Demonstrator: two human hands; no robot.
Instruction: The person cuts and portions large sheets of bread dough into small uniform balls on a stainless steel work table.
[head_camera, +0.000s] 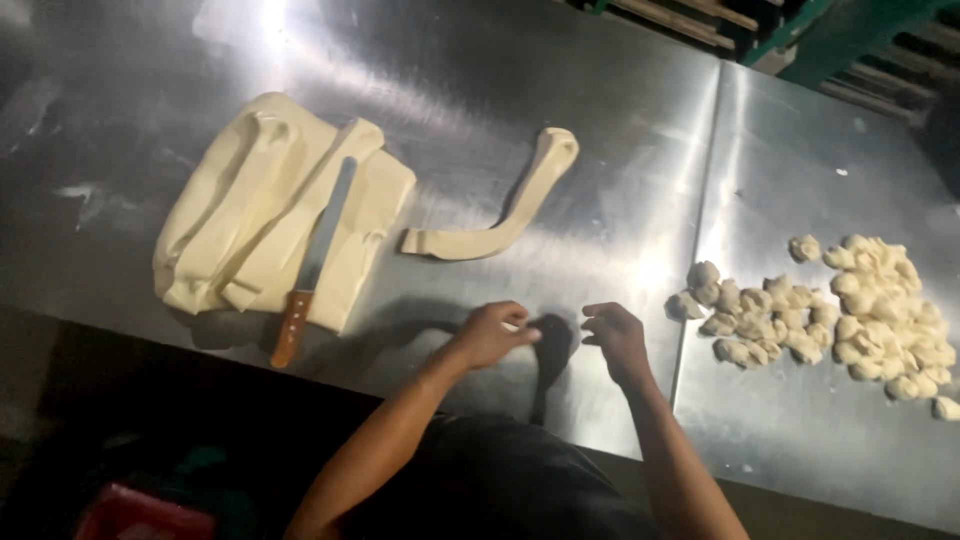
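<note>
1. Step in hand, as I judge it: pinching dough into small bits. Left hand (490, 335) has its fingers closed on a small bit at the near edge of the worktop (560, 130); right hand (615, 340) is curled just beside it, whether it grips anything I cannot tell.
2. The next move calls for more dough from the strip (500, 225), well beyond the hands.
3. Count: one strip, one slab (250, 215), one knife (315, 260) lying on the slab, one pile (840, 310) of several dozen bits at right.

Whatever the left hand (490, 333) pinches is hidden by its fingers; the red object (140, 515) at bottom left is cut off.
</note>
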